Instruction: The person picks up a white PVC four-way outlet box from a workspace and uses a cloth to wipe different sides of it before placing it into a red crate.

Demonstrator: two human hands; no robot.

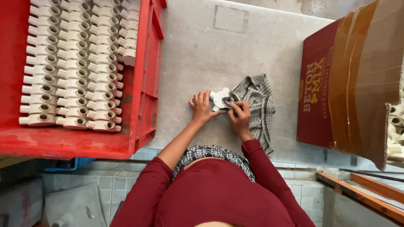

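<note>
My left hand grips a cream plastic pipe fitting on the grey table, steadying it from the left. My right hand pinches a checked grey cloth and presses a corner of it against the fitting's round opening. The rest of the cloth lies crumpled on the table to the right of the fitting. Both sleeves are dark red.
A red plastic crate at the left holds several neat rows of the same cream fittings. A dark red and brown cardboard box stands at the right, with more fittings showing at its lower right. Tiled floor lies below the table edge.
</note>
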